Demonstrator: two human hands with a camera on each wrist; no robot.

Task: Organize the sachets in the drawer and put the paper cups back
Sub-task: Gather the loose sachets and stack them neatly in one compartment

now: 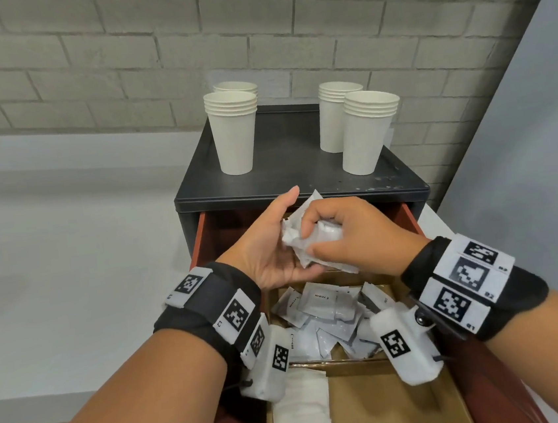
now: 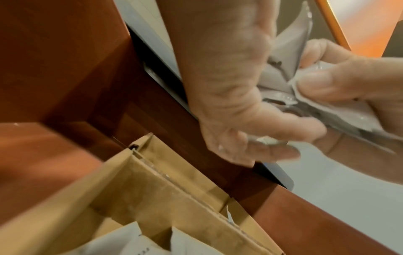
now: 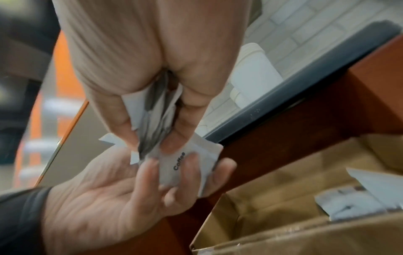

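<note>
Above the open drawer [image 1: 200, 235], both hands meet on a bunch of white sachets [image 1: 311, 239]. My right hand [image 1: 338, 236] grips the bunch [image 3: 152, 110] between thumb and curled fingers. My left hand [image 1: 274, 246] cups it from the left, its fingers [image 3: 189, 165] curled round a sachet printed "Coffee" [image 3: 174, 165]. In the left wrist view the sachets [image 2: 287, 51] sit between the left palm [image 2: 222, 82] and the right thumb [image 2: 331, 82]. Loose sachets [image 1: 322, 313] lie heaped in a cardboard compartment below. Stacks of white paper cups [image 1: 233, 133] [image 1: 367, 133] stand on the black cabinet top [image 1: 287, 172].
A cardboard divider box [image 1: 387, 403] fills the drawer; its near compartment holds white folded paper [image 1: 298, 412] on the left. Red-brown drawer sides [image 2: 65, 69] flank the box. A brick wall [image 1: 82, 59] stands behind and a pale counter [image 1: 70, 267] lies to the left.
</note>
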